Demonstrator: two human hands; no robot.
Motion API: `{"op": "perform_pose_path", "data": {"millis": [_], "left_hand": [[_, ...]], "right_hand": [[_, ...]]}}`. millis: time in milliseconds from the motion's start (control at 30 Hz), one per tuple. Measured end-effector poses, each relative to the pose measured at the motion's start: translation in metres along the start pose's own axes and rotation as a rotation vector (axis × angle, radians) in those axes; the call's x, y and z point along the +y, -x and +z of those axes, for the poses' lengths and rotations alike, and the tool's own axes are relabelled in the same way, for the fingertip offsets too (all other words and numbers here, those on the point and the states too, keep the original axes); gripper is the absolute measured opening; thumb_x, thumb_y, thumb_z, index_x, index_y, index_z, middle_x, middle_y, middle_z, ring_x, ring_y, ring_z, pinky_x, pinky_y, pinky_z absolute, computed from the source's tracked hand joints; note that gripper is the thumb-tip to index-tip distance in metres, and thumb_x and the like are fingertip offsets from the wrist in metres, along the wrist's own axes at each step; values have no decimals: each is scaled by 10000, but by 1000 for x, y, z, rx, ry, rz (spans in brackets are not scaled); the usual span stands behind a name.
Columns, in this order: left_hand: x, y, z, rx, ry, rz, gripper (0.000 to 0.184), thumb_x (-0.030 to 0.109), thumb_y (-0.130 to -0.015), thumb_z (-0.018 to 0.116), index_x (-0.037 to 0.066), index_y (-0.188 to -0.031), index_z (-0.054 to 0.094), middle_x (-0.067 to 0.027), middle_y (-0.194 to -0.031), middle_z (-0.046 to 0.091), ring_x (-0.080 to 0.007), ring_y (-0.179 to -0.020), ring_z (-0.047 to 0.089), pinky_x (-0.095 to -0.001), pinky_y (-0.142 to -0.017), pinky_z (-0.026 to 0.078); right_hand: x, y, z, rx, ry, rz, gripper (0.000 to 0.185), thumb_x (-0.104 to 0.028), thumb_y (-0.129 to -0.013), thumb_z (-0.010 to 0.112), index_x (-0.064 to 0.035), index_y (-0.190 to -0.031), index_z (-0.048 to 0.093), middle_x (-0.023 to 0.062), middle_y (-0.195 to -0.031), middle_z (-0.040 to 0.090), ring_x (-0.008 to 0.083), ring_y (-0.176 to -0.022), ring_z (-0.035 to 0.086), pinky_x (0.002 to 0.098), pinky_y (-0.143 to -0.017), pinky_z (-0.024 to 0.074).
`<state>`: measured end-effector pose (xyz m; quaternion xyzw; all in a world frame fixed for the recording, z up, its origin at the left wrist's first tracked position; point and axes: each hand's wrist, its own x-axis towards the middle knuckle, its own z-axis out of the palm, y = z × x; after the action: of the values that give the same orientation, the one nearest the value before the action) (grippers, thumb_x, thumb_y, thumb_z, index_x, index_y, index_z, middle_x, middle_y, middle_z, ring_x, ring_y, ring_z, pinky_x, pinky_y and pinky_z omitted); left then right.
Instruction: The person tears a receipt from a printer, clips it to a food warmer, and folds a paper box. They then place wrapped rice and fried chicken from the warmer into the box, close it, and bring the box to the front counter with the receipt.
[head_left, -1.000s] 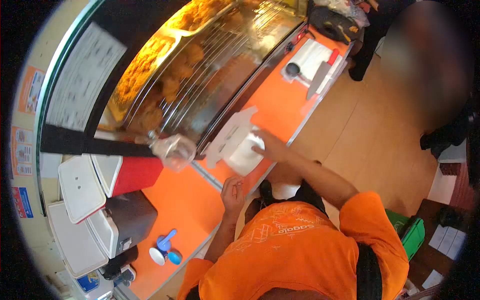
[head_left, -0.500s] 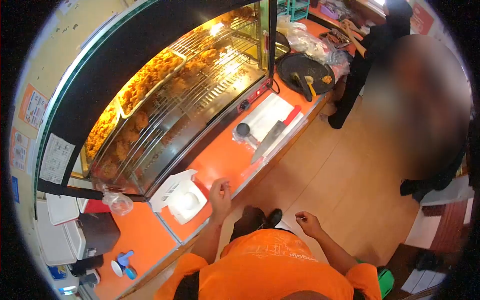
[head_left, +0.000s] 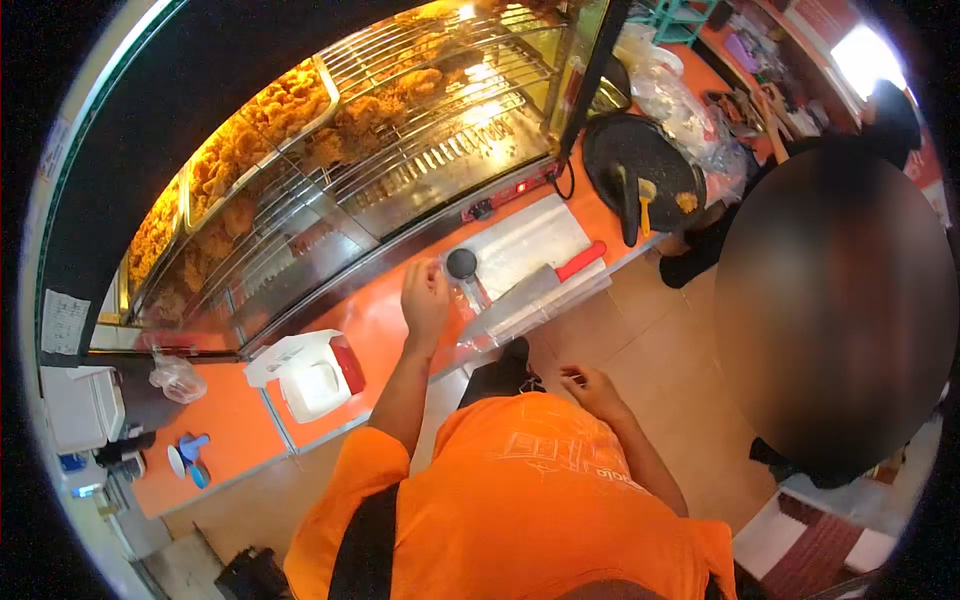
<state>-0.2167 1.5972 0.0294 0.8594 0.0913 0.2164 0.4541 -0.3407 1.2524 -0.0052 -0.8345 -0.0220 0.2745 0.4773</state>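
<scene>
Left hand: reaches over the worktop (head_left: 385,330), its fingers loosely bent and parted from a fist, with nothing visible in them; the hand (head_left: 426,298) is just beside the black knob, and whether they touch cannot be told.
Right hand: low in front of the body, beyond the worktop's front edge and above the floor (head_left: 660,350); its fingers are loosely curled and nothing shows in the hand (head_left: 594,390).
Knob: the black knob (head_left: 461,264) stands at the near-left part of the white sheet (head_left: 525,237), between the left hand and the knife.
Knife: the knife (head_left: 522,298) lies slantwise along the sheet's front side, red handle toward the pan, blade tip toward the worktop's front edge and near it.
Box: the white box (head_left: 315,388) sits well apart from both hands, lid folded back toward the warmer, a red side facing the sheet; a stretch of orange worktop runs between box and sheet.
Seam: a pale seam (head_left: 276,418) crosses the worktop just left of the box.
Warmer: the glass-fronted warmer (head_left: 380,190), holding fried pieces on trays and racks, bounds the worktop's far side; its metal base runs close behind the sheet.
Pan: the black pan (head_left: 645,165) is past the handle end, near the front edge, with a yellow-handled brush (head_left: 646,203) in it.
Person: someone in dark clothes (head_left: 690,262) is beyond the pan, at the worktop's far end.
</scene>
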Motion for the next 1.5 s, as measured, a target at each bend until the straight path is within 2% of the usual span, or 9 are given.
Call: {"op": "perform_pose_path", "data": {"millis": [300, 600, 833, 933, 1067, 1167, 1267, 1367, 1500], "left_hand": [[-1, -14, 65, -277, -629, -19, 590, 183, -768, 726, 70, -1310, 521, -181, -1289, 537, -392, -1145, 532, -486, -936, 470], [6, -1, 92, -62, -673, -211, 781, 346, -783, 743, 109, -1445, 403, -235, -1426, 434, -422, -1266, 457, -555, -1007, 407], [36, -4, 73, 364, -524, -138, 370, 168, -839, 689, 48, -1179, 608, -192, -1237, 570, -391, -1146, 528, -507, -1002, 422], [58, 0, 57, 565, -240, -293, 230, 103, -889, 658, 7, -1094, 617, -129, -1102, 619, -257, -1021, 598, -372, -896, 486], [38, -3, -47, 1190, -85, -212, 251, 119, -917, 646, 4, -1136, 601, -83, -1066, 599, -185, -970, 581, -321, -855, 472], [59, -9, -157, 1567, -486, -186, 381, 136, -897, 649, -47, -1205, 523, -187, -1187, 521, -311, -1086, 522, -411, -955, 434], [11, 6, -269, 1661, -960, -239, 452, 225, -864, 697, -61, -1180, 549, -217, -1160, 566, -354, -1082, 553, -425, -926, 452], [-7, 11, -335, 1280, -543, -355, 405, 265, -859, 698, -53, -1096, 616, -233, -1078, 648, -382, -999, 625, -438, -871, 488], [-22, -13, -351, 1231, -633, -283, 381, 295, -857, 698, -44, -1026, 657, -240, -1036, 682, -411, -933, 661, -463, -835, 507]], "right_hand": [[20, -81, -99, 173, -43, 54, 309, -226, -935, 634, -29, -1174, 646, 141, -1081, 705, 243, -959, 675, 364, -857, 526], [-41, -155, -135, -409, 97, -302, 315, -179, -908, 663, -25, -1182, 633, 160, -1025, 709, 256, -914, 697, 373, -793, 547], [-77, -192, -200, -629, -103, -227, 257, -181, -974, 599, 13, -1143, 609, 99, -940, 688, 162, -871, 657, 326, -770, 531], [-80, -208, -210, -581, -128, -313, 191, -150, -994, 562, -1, -1104, 607, 57, -889, 653, 118, -786, 617, 282, -721, 520], [-67, -217, -206, -566, -155, -266, 140, -102, -982, 556, 3, -1068, 593, 48, -876, 629, 120, -804, 606, 272, -713, 500], [-48, -219, -192, -603, -132, -410, 163, -126, -999, 548, -10, -1102, 598, 26, -840, 611, 100, -737, 584, 261, -673, 504], [-52, -203, -185, -650, -99, -408, 143, -93, -990, 554, -10, -1099, 595, 36, -863, 610, 106, -740, 581, 259, -668, 500], [-39, -203, -179, -647, -31, -438, 148, -78, -983, 559, -2, -1106, 590, 44, -884, 615, 110, -759, 588, 257, -673, 499], [-43, -194, -157, -643, -89, -307, 143, -74, -987, 558, 5, -1102, 587, 42, -880, 619, 110, -759, 592, 257, -684, 505]]}}
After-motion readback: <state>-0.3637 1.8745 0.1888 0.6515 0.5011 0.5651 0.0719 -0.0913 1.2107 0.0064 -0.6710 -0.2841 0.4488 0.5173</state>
